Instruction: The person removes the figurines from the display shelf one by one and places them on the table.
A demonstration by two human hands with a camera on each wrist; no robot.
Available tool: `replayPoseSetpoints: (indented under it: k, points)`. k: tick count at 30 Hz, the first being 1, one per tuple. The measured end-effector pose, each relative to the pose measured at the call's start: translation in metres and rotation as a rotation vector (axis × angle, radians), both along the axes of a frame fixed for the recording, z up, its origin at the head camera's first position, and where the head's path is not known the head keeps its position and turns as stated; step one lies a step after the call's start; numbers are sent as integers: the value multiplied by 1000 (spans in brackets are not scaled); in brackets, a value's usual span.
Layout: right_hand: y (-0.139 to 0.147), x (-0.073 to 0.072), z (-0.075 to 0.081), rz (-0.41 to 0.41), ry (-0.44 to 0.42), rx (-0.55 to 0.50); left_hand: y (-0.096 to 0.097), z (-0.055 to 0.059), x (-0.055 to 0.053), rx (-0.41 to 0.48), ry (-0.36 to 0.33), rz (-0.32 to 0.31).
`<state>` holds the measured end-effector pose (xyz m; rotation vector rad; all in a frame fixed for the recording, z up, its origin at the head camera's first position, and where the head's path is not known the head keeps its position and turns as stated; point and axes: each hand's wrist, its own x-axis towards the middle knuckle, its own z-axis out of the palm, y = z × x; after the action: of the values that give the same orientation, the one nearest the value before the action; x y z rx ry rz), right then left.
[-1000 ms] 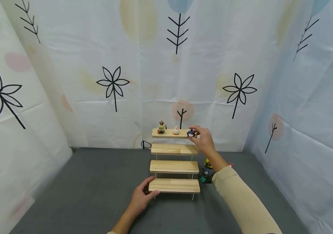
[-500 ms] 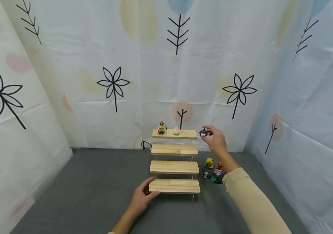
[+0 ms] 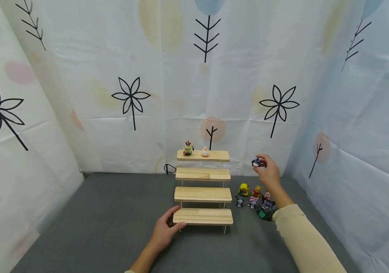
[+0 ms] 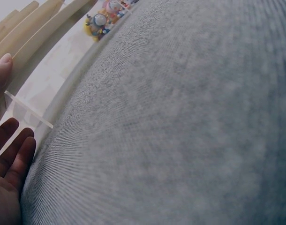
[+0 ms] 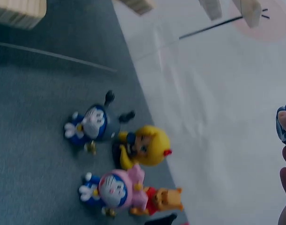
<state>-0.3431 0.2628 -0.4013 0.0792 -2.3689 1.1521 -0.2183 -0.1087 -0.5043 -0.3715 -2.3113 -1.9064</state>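
My left hand point(image 3: 163, 231) grips the left end of the lowest board of a four-tier wooden display stand point(image 3: 203, 216), thumb at the front edge. In the left wrist view its fingers point(image 4: 21, 154) lie below the board beside a clear leg. Off to the right of the top board, my right hand point(image 3: 269, 173) pinches a small dark blue figurine point(image 3: 256, 162) with a white belly, up in the air. Only part of that figurine shows at the right wrist view's edge. A crowned yellow figurine point(image 3: 188, 148) and a white duck-like one point(image 3: 204, 151) stand on the top board.
Right of the stand, several figurines are grouped on the dark grey table point(image 3: 112, 212): a yellow-haired one point(image 3: 243, 189), a Pooh bear point(image 3: 256, 191), and a pink-hooded one point(image 5: 116, 190). A dark base with a green patch point(image 3: 262, 214) lies nearest. Patterned cloth surrounds the table.
My right hand has carried the blue figurine rightward from the top board's right end, then slightly lower. The left hand stays on the lowest board.
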Motion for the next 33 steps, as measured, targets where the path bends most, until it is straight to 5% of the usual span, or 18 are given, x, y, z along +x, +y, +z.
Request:
replayPoseSetpoints:
  k: [21,33]
  points:
    - [61,27,-47,-147,-52,55,-1,-2,-1,-26,52,-10]
    - [81,40,-85,-181,-123,89,-1,1,0,-20,6,-8]
